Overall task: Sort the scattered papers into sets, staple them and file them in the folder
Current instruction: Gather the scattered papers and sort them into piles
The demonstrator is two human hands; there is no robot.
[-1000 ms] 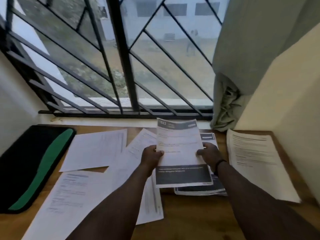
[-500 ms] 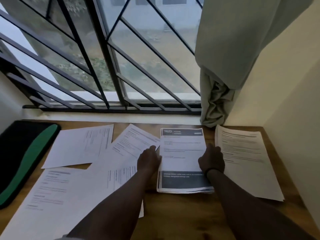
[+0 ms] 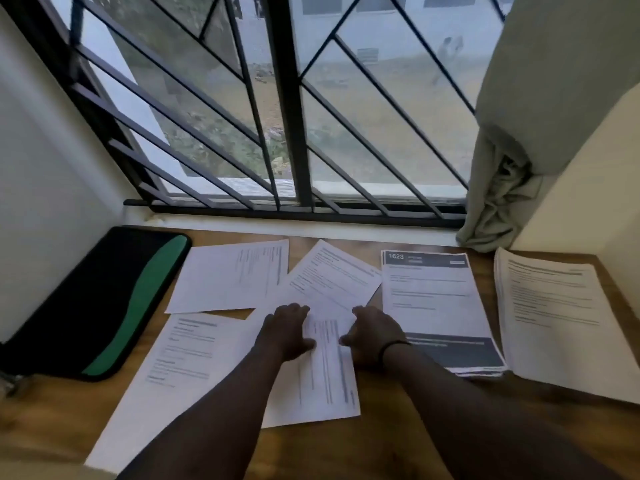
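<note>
loose sheet lying flat on the wooden desk in the middle of the scatter, its long axis running from the near edge of the desk away toward the window, tilted slightly. the left hand rests palm down on the sheet's left margin and the right hand on its right margin, so the sheet lies directly between and beneath both hands, each about equally near; the fingers of both appear extended and loosely spread, flat on the paper rather than curled round an edge, and nothing is lifted. the far end of this sheet passes under or against an angled sheet beyond the fingertips; which lies on top cannot be told. to the left lie a lower left sheet and an upper left sheet, the latter turned with its long axis across the desk. just right of the right hand sits a squared banded stack with a dark header and footer, and beyond it, apart, a thicker plain stack by the wall. the black and green folder lies closed at the far left, well apart from both hands. no stapler is visible. judged stage: sorting under way, two sets formed, stapling and filing not yet done.
</note>
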